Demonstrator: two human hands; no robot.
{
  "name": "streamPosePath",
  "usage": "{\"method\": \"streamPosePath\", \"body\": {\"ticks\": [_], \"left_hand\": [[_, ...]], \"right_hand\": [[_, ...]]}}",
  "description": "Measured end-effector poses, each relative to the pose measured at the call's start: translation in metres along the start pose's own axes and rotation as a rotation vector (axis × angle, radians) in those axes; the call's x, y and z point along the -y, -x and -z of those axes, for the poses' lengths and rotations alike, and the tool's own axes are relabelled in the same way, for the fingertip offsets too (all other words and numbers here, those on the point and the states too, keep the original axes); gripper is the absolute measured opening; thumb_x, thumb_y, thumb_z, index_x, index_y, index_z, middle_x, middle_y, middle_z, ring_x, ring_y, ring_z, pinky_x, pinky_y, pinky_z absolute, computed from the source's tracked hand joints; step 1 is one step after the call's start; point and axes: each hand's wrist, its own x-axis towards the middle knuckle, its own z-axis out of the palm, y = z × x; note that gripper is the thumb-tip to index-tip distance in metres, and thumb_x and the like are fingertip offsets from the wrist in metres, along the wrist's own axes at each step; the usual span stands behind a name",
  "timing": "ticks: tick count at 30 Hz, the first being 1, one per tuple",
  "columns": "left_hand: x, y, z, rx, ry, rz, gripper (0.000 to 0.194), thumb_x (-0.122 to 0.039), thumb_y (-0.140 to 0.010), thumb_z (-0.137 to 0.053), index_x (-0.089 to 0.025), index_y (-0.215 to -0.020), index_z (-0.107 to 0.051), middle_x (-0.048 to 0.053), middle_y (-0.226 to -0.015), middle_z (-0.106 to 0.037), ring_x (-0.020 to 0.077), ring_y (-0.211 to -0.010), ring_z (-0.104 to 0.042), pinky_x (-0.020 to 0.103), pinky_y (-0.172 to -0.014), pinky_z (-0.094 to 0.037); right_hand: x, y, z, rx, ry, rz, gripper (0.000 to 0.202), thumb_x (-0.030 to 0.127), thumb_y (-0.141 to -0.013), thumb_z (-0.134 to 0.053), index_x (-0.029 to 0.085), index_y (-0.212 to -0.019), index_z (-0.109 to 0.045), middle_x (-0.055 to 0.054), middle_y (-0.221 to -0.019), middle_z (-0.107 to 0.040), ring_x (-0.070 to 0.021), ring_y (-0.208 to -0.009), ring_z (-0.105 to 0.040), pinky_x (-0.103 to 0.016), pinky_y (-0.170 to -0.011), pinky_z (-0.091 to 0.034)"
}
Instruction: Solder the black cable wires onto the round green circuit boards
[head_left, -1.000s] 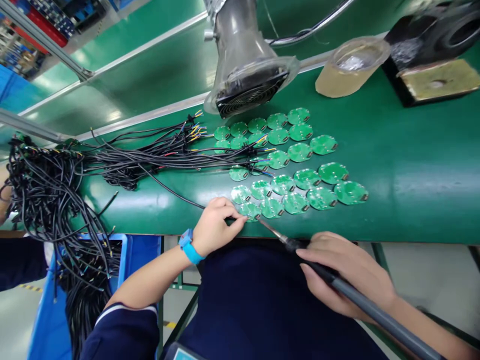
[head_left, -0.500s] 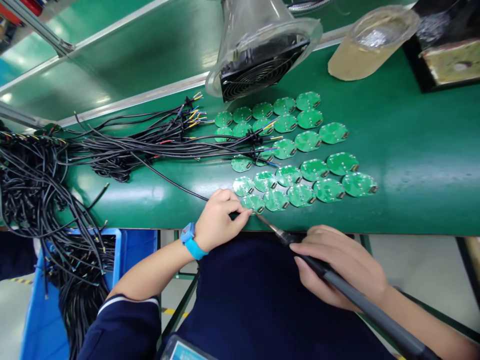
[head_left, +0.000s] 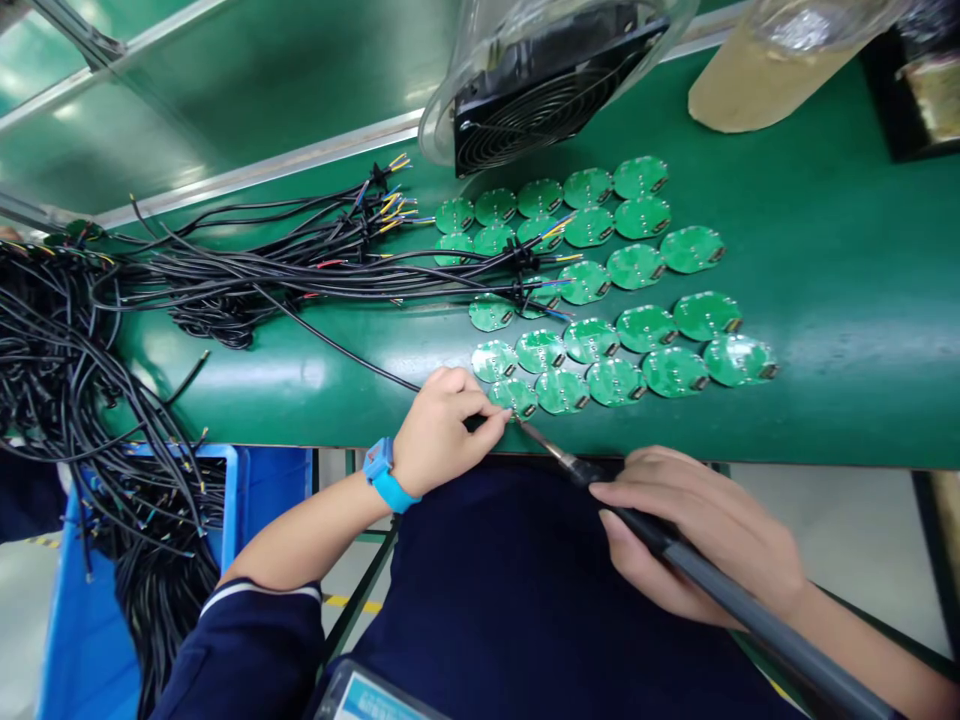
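Observation:
My left hand (head_left: pixel 450 430) is closed in a pinch on a black cable (head_left: pixel 352 357), beside the nearest round green circuit board (head_left: pixel 514 397) at the table's front edge. The cable's end is hidden by my fingers. My right hand (head_left: pixel 697 535) grips a soldering iron (head_left: pixel 660 540) like a pen. Its metal tip (head_left: pixel 529 428) points left and meets the board's lower edge by my left fingertips; whether it touches a wire is too small to tell. More round green boards (head_left: pixel 615 381) lie in rows beyond.
Black cables (head_left: pixel 315 280) with bared coloured ends lie across the green table (head_left: pixel 847 300), some over the boards. A fan (head_left: pixel 547 110) in a clear hood stands behind. At back right are a tan container (head_left: pixel 750 90) and a dark tray (head_left: pixel 885 110). A blue bin (head_left: pixel 234 520) holds more cables.
The view has shifted slightly, so the boards and fan appear a little farther right and higher. Both hands keep their grips, with the iron's tip still at the same board.

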Motion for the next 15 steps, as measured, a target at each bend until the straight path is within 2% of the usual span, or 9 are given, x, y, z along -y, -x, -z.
{"method": "streamPosePath", "body": {"ticks": [7, 15], "left_hand": [[0.0002, 0.0019, -0.0026, -0.015, -0.03, 0.017, 0.012, -0.019, -0.081, -0.062, -0.017, -0.069, -0.064, 0.001, -0.071, -0.055, 0.0135, -0.072, -0.053, 0.029, -0.072, -0.045], [-0.002, 0.0018, -0.0031, -0.019, -0.034, 0.024, 0.011, -0.017, -0.08, -0.062, -0.016, -0.069, -0.064, 0.002, -0.071, -0.055, 0.014, -0.074, -0.053, 0.03, -0.074, -0.044]], "right_hand": [[-0.0012, 0.003, 0.0019, 0.003, 0.021, -0.029, 0.024, 0.008, -0.077, -0.054, 0.015, -0.1, -0.055, -0.004, -0.07, -0.057, -0.015, -0.064, -0.057, -0.032, -0.062, -0.051], [0.0036, -0.0038, -0.0015, 0.006, 0.054, 0.008, 0.029, 0.004, -0.074, -0.059, 0.014, -0.101, -0.056, -0.005, -0.071, -0.058, -0.0147, -0.064, -0.056, -0.032, -0.06, -0.051]]}}
